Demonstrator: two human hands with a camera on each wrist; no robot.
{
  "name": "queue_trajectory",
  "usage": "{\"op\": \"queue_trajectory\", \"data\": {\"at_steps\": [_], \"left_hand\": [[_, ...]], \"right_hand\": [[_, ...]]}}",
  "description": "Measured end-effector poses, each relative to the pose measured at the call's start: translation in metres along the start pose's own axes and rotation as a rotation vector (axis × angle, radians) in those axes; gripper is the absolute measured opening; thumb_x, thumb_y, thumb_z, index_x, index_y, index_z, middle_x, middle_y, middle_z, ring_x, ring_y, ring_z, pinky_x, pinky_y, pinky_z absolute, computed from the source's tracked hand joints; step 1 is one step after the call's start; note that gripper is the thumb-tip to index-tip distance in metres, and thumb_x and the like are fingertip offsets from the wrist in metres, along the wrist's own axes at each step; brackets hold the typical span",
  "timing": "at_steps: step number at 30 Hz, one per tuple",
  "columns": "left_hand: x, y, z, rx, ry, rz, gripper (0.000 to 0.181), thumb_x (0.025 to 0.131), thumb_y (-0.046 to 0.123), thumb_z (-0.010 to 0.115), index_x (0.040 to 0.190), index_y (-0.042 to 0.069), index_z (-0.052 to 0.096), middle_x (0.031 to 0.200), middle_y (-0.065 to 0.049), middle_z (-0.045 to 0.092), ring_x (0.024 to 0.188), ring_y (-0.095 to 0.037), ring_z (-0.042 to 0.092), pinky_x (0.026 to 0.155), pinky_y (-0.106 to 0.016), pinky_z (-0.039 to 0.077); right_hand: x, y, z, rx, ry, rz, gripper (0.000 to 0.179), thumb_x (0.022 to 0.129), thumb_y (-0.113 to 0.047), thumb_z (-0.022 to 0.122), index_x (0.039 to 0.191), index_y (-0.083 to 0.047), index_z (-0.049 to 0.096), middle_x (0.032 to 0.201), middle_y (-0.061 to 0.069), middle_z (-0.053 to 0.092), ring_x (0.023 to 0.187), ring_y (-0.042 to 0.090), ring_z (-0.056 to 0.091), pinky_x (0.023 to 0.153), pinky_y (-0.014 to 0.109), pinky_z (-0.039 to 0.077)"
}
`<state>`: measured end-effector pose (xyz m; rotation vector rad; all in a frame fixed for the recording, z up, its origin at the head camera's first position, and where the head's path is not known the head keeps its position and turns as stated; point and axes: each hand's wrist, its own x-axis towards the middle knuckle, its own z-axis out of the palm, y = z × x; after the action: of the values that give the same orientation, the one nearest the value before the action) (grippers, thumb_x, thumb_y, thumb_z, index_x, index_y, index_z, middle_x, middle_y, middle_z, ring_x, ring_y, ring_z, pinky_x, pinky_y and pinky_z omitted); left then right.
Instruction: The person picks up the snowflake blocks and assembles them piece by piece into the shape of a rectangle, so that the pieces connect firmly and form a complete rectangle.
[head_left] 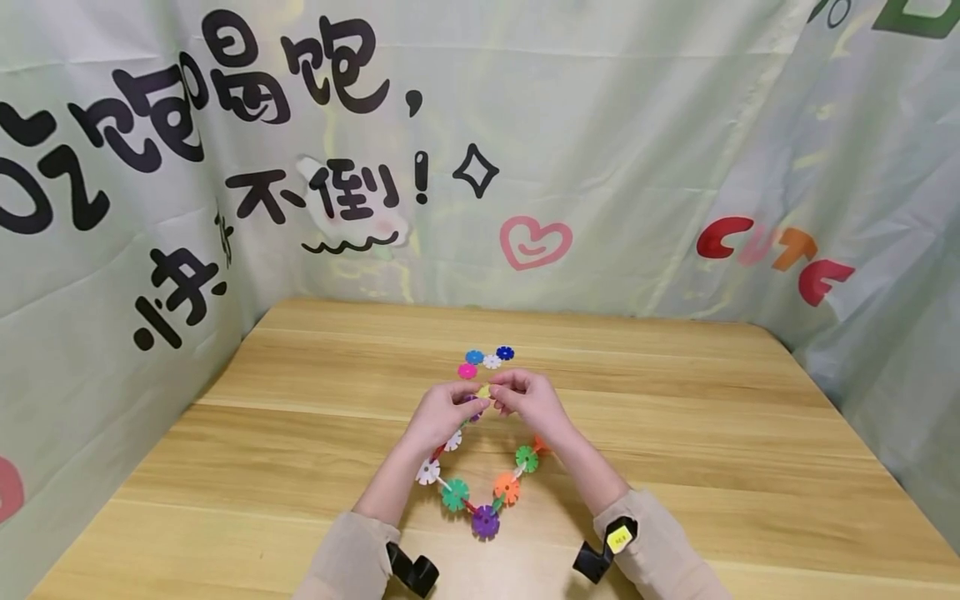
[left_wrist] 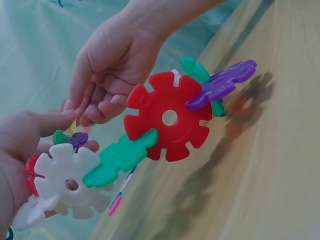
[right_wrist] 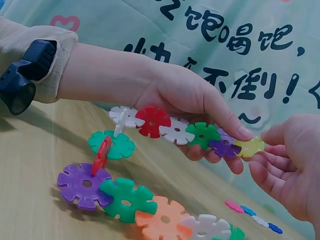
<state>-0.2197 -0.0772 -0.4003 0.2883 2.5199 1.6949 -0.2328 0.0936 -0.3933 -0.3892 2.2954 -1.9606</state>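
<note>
A chain of slotted plastic snowflake discs curves below the hands, joined edge to edge. My left hand (head_left: 437, 414) holds its end, with thumb and fingers on the purple disc (right_wrist: 226, 146); green (right_wrist: 203, 135), white and red discs (right_wrist: 153, 122) follow behind it. My right hand (head_left: 534, 405) pinches a yellow disc (right_wrist: 250, 147) between thumb and fingertips, its edge right at the purple disc. At the bottom of the loop is another purple disc (head_left: 485, 522), between a green disc (head_left: 455, 495) and an orange disc (head_left: 507, 488).
Beyond the hands lie several loose discs: pink (head_left: 467, 371), light blue (head_left: 474, 357), white (head_left: 492, 362) and dark blue (head_left: 506, 352). They rest on the wooden table (head_left: 675, 400). A printed curtain (head_left: 600, 150) hangs behind and at both sides.
</note>
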Motion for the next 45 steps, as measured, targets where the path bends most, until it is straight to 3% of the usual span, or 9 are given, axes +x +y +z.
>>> {"op": "queue_trajectory", "data": {"at_steps": [7,12,17,21,24,29,34,40,45], "left_hand": [[0.0,-0.001,-0.008,-0.012,0.021,-0.006,0.043,0.087,0.024,0.065,0.122,-0.002,0.058,0.104,-0.01,0.066,0.091,-0.019,0.061,0.082,-0.036,0.05],[-0.001,-0.003,-0.013,-0.057,0.045,-0.024,0.04,0.087,0.021,0.065,0.119,-0.002,0.059,0.102,-0.01,0.066,0.087,-0.018,0.062,0.081,-0.035,0.05],[-0.001,-0.004,-0.017,-0.055,0.067,-0.03,0.039,0.087,0.021,0.066,0.118,-0.002,0.06,0.1,-0.01,0.066,0.088,-0.018,0.062,0.081,-0.035,0.05],[-0.001,-0.003,-0.019,-0.059,0.07,-0.025,0.039,0.087,0.018,0.065,0.118,-0.004,0.059,0.099,-0.01,0.065,0.087,-0.019,0.062,0.079,-0.035,0.05],[-0.002,-0.004,-0.02,-0.057,0.064,-0.019,0.038,0.088,0.017,0.064,0.119,-0.005,0.058,0.099,-0.011,0.066,0.085,-0.019,0.063,0.079,-0.035,0.05],[-0.003,-0.006,-0.02,-0.038,0.066,-0.016,0.038,0.087,0.018,0.064,0.118,-0.004,0.059,0.102,-0.012,0.065,0.088,-0.02,0.062,0.082,-0.037,0.05],[-0.004,-0.011,-0.019,-0.04,0.067,-0.018,0.039,0.087,0.02,0.065,0.117,-0.004,0.059,0.105,-0.013,0.065,0.09,-0.021,0.062,0.084,-0.038,0.049],[-0.004,-0.013,-0.019,-0.044,0.061,-0.019,0.04,0.087,0.022,0.065,0.118,-0.003,0.059,0.105,-0.012,0.065,0.091,-0.02,0.061,0.083,-0.037,0.049],[-0.002,-0.012,-0.019,-0.027,0.062,-0.011,0.038,0.087,0.021,0.064,0.117,-0.002,0.06,0.104,-0.011,0.065,0.092,-0.021,0.061,0.081,-0.037,0.049]], "right_hand": [[0.014,0.008,-0.009,0.074,0.071,0.076,0.027,0.093,-0.008,0.055,0.108,0.014,0.056,0.094,0.026,0.06,0.072,0.019,0.059,0.065,0.025,0.052],[0.036,0.016,-0.016,0.053,0.124,0.109,0.028,0.092,-0.007,0.057,0.112,0.012,0.056,0.096,0.023,0.061,0.077,0.021,0.06,0.069,0.029,0.053],[0.062,0.022,-0.018,-0.051,0.172,0.122,0.031,0.089,-0.01,0.061,0.116,0.006,0.058,0.101,0.017,0.061,0.088,0.03,0.058,0.078,0.039,0.051],[0.077,0.029,-0.016,-0.178,0.155,0.101,0.035,0.088,-0.012,0.063,0.118,0.005,0.058,0.102,0.017,0.061,0.084,0.028,0.058,0.07,0.035,0.052],[0.082,0.037,-0.013,-0.333,0.139,0.068,0.034,0.087,-0.014,0.065,0.115,0.004,0.06,0.099,0.016,0.062,0.082,0.024,0.058,0.067,0.032,0.05],[0.085,0.044,-0.009,-0.562,0.135,0.033,0.034,0.086,-0.02,0.066,0.113,0.0,0.063,0.104,0.016,0.064,0.095,0.028,0.058,0.084,0.039,0.047],[0.085,0.044,-0.004,-0.697,0.086,0.041,0.038,0.087,-0.023,0.065,0.118,-0.002,0.061,0.115,0.015,0.062,0.109,0.032,0.055,0.096,0.042,0.04],[0.085,0.042,0.0,-0.813,0.079,0.061,0.033,0.086,-0.023,0.066,0.113,-0.004,0.065,0.11,0.012,0.064,0.104,0.03,0.057,0.091,0.041,0.043],[0.086,0.036,-0.002,-0.761,0.047,0.126,0.024,0.082,-0.016,0.07,0.099,-0.001,0.061,0.094,0.01,0.062,0.087,0.024,0.056,0.079,0.036,0.045]]}}
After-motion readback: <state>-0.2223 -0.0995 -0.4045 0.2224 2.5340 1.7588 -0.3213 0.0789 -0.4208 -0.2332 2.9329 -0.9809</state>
